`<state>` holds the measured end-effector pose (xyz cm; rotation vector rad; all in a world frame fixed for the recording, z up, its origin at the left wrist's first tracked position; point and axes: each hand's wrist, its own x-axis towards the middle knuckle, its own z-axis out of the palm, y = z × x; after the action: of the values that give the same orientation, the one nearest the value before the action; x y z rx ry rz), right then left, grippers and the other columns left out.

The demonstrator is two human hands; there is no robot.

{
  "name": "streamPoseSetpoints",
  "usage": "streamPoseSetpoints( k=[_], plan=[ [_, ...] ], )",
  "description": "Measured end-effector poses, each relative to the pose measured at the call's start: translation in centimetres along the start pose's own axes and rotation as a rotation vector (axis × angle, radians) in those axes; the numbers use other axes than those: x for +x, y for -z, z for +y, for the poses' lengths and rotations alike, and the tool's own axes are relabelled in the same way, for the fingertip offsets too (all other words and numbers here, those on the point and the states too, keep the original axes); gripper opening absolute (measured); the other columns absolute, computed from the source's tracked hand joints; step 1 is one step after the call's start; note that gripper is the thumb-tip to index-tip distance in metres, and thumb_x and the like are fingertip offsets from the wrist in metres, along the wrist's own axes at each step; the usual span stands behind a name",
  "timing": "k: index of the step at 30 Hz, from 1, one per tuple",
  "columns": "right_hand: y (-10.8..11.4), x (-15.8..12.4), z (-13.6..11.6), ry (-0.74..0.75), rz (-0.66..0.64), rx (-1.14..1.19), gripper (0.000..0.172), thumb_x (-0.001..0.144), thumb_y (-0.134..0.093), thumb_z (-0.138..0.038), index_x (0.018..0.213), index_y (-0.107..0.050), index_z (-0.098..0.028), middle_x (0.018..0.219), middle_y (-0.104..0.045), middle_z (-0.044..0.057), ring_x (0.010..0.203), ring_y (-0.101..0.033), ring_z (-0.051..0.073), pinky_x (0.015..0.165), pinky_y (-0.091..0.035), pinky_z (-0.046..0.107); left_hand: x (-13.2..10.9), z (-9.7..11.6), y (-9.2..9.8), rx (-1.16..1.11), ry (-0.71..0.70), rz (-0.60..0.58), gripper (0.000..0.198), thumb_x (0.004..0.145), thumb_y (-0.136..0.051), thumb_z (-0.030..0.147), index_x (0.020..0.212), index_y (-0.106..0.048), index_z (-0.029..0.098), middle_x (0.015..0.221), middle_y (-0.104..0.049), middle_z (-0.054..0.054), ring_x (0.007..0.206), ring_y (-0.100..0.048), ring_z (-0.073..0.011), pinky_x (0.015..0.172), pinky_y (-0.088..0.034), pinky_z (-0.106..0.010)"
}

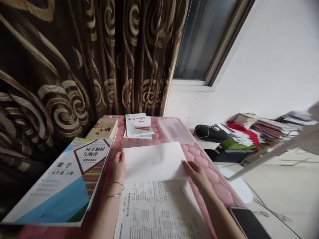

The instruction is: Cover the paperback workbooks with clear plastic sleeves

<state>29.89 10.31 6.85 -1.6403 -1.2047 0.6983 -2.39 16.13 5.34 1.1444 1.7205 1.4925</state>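
Fingers (pixel 121 157) of the L hand (pixel 119 167) are curled narrow on the L edge of a blank white sheet (pixel 154 162); those of the R hand (pixel 198 173) pinch its R edge approx. midway. Sheet is held over the far part of a printed page (pixel 159 210), text side up, nearest the person. Can't tell if the two are joined. Thin bracelets (pixel 121 184) on L wrist. Phone-like dark device (pixel 249 222) at lower R, partly cut off, by the R forearm.

All on a desk w/ pink hexagon-pattern cover (pixel 216 184). To the L, a maths workbook (pixel 50 192), blue/white cover, atop other vols. Just beyond it, a smaller book (pixel 102 128) w/ illus. cover. Past the sheet, a calligraphy booklet (pixel 137 122) nr the far edge, and a clear plastic sleeve (pixel 171 127) to its R.

R of desk: slanted white pole (pixel 264 156), cables (pixel 270 209) on tile floor (pixel 301 196). Further back, black pouch (pixel 209 132), red cloth (pixel 245 132), stacked books (pixel 267 127). Behind: brown swirl-pattern curtain (pixel 134 59), window (pixel 199 43), white wall (pixel 271 56).
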Motion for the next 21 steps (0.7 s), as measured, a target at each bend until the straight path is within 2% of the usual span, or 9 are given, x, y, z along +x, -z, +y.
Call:
streamPoseSetpoints(
  k=[4,6,8,13,18,21],
  plan=[
    [0.0,0.1,-0.8,-0.059,0.103,0.016,0.048,0.062,-0.061,-0.067,0.069,-0.059,-0.019,0.066,-0.063,0.005,0.063,-0.058,0.020,0.055,-0.042,0.029,-0.2,0.3,0.2,-0.034,-0.006,0.024,0.040,0.075,-0.051,0.059,0.081,-0.059,0.020,0.073,-0.065,-0.003,0.072,-0.059,-0.0186,0.065,-0.046,-0.027],
    [0.2,-0.3,-0.5,-0.122,0.177,0.002,0.050,0.059,-0.065,-0.067,0.072,-0.058,-0.020,0.071,-0.068,0.008,0.067,-0.063,0.023,0.059,-0.046,0.031,-0.3,0.5,0.3,-0.040,-0.022,0.029,0.044,0.074,-0.051,0.063,0.081,-0.058,0.020,0.072,-0.064,-0.002,0.071,-0.058,-0.0184,0.064,-0.046,-0.027],
    [0.5,-0.7,0.0,-0.139,0.189,-0.027,0.050,0.059,-0.067,-0.068,0.071,-0.058,-0.020,0.070,-0.068,0.008,0.066,-0.064,0.024,0.059,-0.046,0.031,-0.4,0.6,0.2,-0.044,-0.037,0.030,0.047,0.073,-0.051,0.066,0.080,-0.057,0.020,0.070,-0.062,-0.001,0.069,-0.057,-0.0180,0.063,-0.045,-0.027],
    [0.7,-1.3,0.5,-0.077,0.122,-0.030,0.053,0.062,-0.062,-0.073,0.060,-0.055,-0.021,0.058,-0.059,0.002,0.059,-0.054,0.018,0.053,-0.038,0.027,-0.3,0.4,0.2,-0.026,-0.043,0.033,0.045,0.076,-0.050,0.065,0.080,-0.058,0.021,0.068,-0.061,0.000,0.069,-0.057,-0.0182,0.065,-0.045,-0.027],
    [0.2,-1.7,-0.5,-0.136,0.119,-0.004,0.055,0.057,-0.062,-0.074,0.054,-0.048,-0.021,0.051,-0.047,-0.002,0.053,-0.042,0.013,0.050,-0.031,0.025,-0.3,-0.1,0.9,-0.016,-0.035,0.059,0.036,0.078,-0.051,0.055,0.084,-0.061,0.020,0.078,-0.067,-0.003,0.077,-0.061,-0.0199,0.069,-0.048,-0.029],
    [-0.1,-1.6,-0.5,-0.196,0.159,-0.031,0.050,0.056,-0.061,-0.070,0.052,-0.048,-0.021,0.050,-0.046,-0.001,0.052,-0.042,0.014,0.048,-0.029,0.025,-0.3,-0.3,1.1,0.044,-0.008,0.073,0.030,0.076,-0.056,0.048,0.077,-0.063,0.019,0.071,-0.066,-0.005,0.076,-0.063,-0.0233,0.067,-0.048,-0.033]
  ],
)
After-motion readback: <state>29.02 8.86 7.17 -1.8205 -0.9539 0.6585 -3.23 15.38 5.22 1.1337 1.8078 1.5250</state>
